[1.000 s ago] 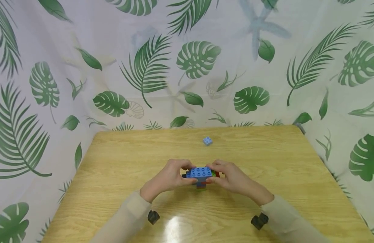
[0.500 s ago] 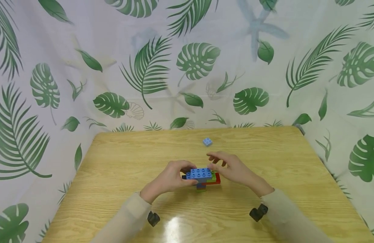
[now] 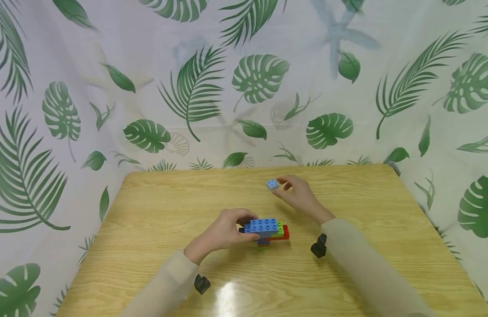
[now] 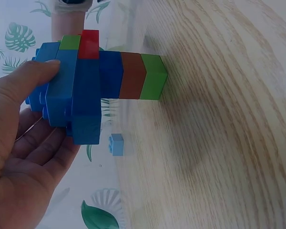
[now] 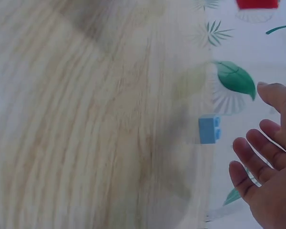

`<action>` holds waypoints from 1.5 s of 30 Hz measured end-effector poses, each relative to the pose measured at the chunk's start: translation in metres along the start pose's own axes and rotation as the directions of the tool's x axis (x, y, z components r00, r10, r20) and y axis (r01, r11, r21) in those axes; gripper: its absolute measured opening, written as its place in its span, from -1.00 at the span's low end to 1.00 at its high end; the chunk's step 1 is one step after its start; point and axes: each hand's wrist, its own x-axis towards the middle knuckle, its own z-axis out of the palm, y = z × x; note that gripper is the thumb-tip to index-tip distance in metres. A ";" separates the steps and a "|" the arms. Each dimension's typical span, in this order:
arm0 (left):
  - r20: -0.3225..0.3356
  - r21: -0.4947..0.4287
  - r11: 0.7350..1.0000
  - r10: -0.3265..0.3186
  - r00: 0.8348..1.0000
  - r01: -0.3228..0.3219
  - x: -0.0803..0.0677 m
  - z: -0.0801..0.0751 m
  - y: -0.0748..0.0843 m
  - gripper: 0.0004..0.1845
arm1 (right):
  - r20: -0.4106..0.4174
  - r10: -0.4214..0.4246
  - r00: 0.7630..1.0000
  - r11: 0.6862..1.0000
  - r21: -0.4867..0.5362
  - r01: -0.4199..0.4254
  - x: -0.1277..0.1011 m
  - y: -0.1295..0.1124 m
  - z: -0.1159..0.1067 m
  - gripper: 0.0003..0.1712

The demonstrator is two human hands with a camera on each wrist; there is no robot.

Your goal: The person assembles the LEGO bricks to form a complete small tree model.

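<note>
My left hand (image 3: 228, 231) grips the left end of a toy brick build (image 3: 264, 225). Thumb and fingers lie on either side of its blue upper bricks, as the left wrist view shows. The build (image 4: 87, 105) has blue bricks, a lime green one and a red one on top, over a narrow column of blue, brown and green. Farther back lies a light blue brick (image 3: 272, 184) with its studs up. My right hand (image 3: 301, 196) is just right of it, fingers spread. In the right wrist view a gap shows between these fingers and the light blue brick (image 5: 208, 130).
A wooden table (image 3: 168, 198) carries everything. Behind it and along both sides hangs a white curtain (image 3: 212, 101) printed with green leaves. Small black cameras (image 3: 202, 284) are worn at both wrists.
My right hand has let go of the brick build and moved back across the table to the light blue brick. My left hand has stayed on the build.
</note>
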 end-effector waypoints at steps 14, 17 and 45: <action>0.016 -0.001 1.000 -0.025 1.000 0.025 0.002 -0.001 0.002 -0.55 | -0.006 0.081 0.997 0.996 0.028 -0.080 0.023 0.026 0.026 -0.33; 0.014 0.004 1.000 -0.023 1.000 0.023 0.002 -0.001 0.001 -0.55 | -0.012 0.098 0.995 0.995 0.038 -0.097 0.024 0.028 0.030 -0.30; 0.024 0.000 0.999 -0.037 0.999 0.037 0.001 -0.002 0.000 -0.55 | -0.128 0.127 0.984 0.991 -0.015 -0.129 0.031 0.032 0.048 -0.42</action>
